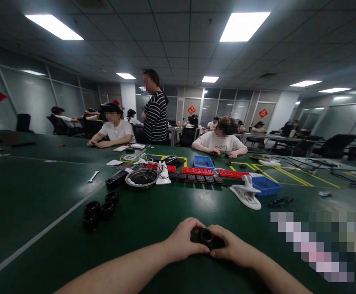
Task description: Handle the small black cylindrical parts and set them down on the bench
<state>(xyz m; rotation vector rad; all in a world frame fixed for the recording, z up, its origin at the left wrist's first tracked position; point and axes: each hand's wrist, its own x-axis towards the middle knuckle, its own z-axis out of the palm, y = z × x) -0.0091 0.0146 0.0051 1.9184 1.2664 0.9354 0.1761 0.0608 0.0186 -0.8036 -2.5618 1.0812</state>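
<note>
Black hollow cylinder (206, 243), likely light, stiff and slick, suits the side grip our left hand (184, 240) and right hand (231, 246) use.

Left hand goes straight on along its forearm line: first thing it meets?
The black part, already at the left hand's fingers; just beyond it, the right hand. Depth is unclear from one view, so that order is likely, not certain.

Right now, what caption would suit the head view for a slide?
Left hand and right hand hold a black hollow part at a green table.
</note>
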